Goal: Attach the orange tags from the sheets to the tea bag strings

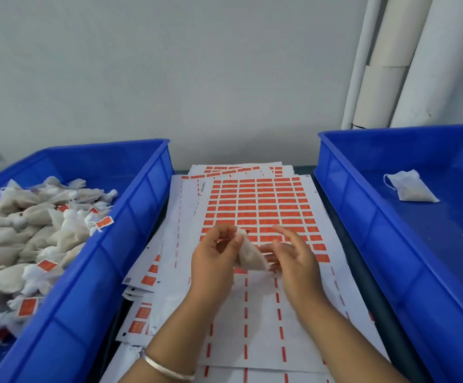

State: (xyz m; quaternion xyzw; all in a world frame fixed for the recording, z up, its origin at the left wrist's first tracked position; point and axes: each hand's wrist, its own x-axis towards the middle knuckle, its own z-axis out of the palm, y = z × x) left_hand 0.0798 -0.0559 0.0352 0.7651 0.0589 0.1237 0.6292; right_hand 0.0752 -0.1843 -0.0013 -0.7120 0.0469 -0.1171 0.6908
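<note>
A white tea bag [250,254] hangs between my two hands over the top tag sheet [263,205]. My left hand [215,258] pinches its gathered top and string near the upper end. My right hand [294,255] lies beside the bag with fingers spread and fairly straight, its fingertips touching the bag's lower side. The sheet carries rows of orange tags [266,201]; its near part is stripped down to white backing with orange dashes. More tag sheets [142,280] are stacked underneath and fan out to the left.
A blue bin [131,217] on the left holds a heap of tea bags [31,230], some with orange tags. The blue bin [363,217] on the right holds one tea bag [410,186]. White cardboard tubes [385,64] lean against the wall behind.
</note>
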